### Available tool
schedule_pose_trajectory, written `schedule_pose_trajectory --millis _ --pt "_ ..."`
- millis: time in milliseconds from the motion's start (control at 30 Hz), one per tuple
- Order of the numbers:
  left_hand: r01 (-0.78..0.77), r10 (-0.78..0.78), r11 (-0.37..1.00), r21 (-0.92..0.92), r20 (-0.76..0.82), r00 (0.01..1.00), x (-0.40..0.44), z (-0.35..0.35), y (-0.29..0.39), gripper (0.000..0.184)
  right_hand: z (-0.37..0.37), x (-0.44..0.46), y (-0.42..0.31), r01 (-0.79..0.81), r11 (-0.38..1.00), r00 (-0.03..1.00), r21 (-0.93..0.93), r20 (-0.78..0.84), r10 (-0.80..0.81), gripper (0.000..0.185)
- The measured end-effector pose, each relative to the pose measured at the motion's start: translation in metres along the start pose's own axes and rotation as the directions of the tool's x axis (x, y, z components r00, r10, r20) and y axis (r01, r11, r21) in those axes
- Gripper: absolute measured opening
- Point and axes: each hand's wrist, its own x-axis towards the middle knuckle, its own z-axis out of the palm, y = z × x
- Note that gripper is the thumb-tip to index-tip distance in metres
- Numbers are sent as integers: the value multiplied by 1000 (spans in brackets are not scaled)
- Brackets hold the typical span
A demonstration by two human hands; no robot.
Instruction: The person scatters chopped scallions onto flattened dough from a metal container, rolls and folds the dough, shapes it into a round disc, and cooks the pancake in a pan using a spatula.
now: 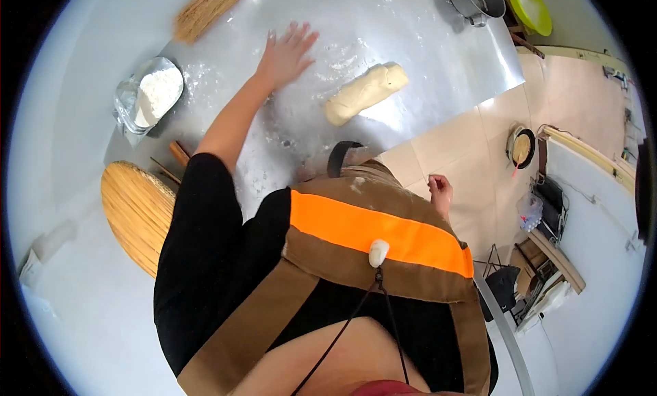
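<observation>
My left hand [286, 57] is over the floured metal tabletop [438, 60], its fingers spread and nothing in them. To its right lies a thick log of pale dough [366, 93], apart from the hand. My right hand [441, 193] hangs beside my body, off the table, over the tiled floor. Its fingers are curled in and I see nothing in them. Loose flour is scattered over the metal around the left hand. A clear scoop-shaped container of white flour [157, 95] sits at the left side of the table.
A straw brush [211, 10] lies at the far left edge. A metal pot [479, 0] and a green bowl [531, 10] stand at the far right. A round wooden board [137, 208] is near my left elbow. A round pan [521, 148] is beyond the tiled floor.
</observation>
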Motion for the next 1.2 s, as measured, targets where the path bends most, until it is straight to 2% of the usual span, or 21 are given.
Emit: schedule_pose_trajectory --millis 33,67,133,167,200,267,333,400,467,500,567,667,733,800,833,900,967,1033,1100,1133,1200 --pt "112 -120 992 -55 -161 980 14 5 6 61 4 7 -9 62 998 998 -15 12 -62 14" --pt "105 -115 992 -68 -167 979 20 13 20 61 5 14 -18 126 991 992 -35 24 -125 14" --pt "-65 10 968 -241 -222 975 28 28 46 55 19 26 -57 149 989 989 0 14 -149 12" --pt "-115 28 913 -392 -222 975 19 25 54 51 25 33 -77 201 979 979 -46 29 -200 12" --pt "-118 30 912 -392 -223 974 8 18 62 51 31 39 -99 251 964 968 -88 47 -248 13" --pt "16 -124 712 -702 -103 987 -14 0 79 49 46 52 -145 341 923 940 -179 69 -334 20" --pt "12 -138 706 -708 -122 983 -23 -7 106 58 62 63 -197 663 695 745 -277 156 -648 44" --pt "102 -199 862 -496 -146 969 -27 -14 134 70 78 70 -245 832 438 538 -339 304 -786 68" --pt "131 -228 886 -445 -172 958 -27 -10 144 77 97 91 -268 909 291 403 -300 442 -802 81" --pt "145 -230 897 -417 -160 960 -28 -6 148 79 105 103 -271 913 284 394 -292 452 -801 81" --pt "180 -251 903 -390 -139 958 -31 -4 155 81 117 120 -267 943 108 300 -313 666 -683 82" --pt "203 -256 886 -417 -73 964 -36 -13 159 82 114 135 -262 972 138 235 -191 739 -631 79" --pt "233 -280 880 -413 -57 958 -46 -19 163 80 107 135 -262 979 147 202 -141 751 -629 73" --pt "280 -349 861 -425 -92 933 -51 -17 164 76 102 136 -260 991 24 111 -130 724 -680 69" --pt "301 -389 846 -440 -125 913 -54 -16 166 73 99 135 -261 994 17 91 -107 732 -676 69" --pt "350 -433 814 -464 -82 898 -55 -17 169 69 95 136 -268 991 111 133 -82 768 -627 66" --pt "391 -469 778 -493 -41 882 -56 -14 172 66 101 147 -261 995 91 97 -49 726 -680 65" --pt "237 -406 837 -493 -269 873 -58 -1 172 62 104 153 -253 997 71 61 -13 681 -730 64" --pt "210 -383 858 -469 -311 870 -61 6 174 60 101 155 -244 996 77 7 54 773 -635 62" --pt "167 -343 881 -444 -353 871 -62 5 176 58 97 155 -238 995 73 -4 65 777 -629 62" --pt "211 -407 835 -508 -312 859 -66 -9 181 53 90 154 -236 995 25 -54 96 733 -679 62"
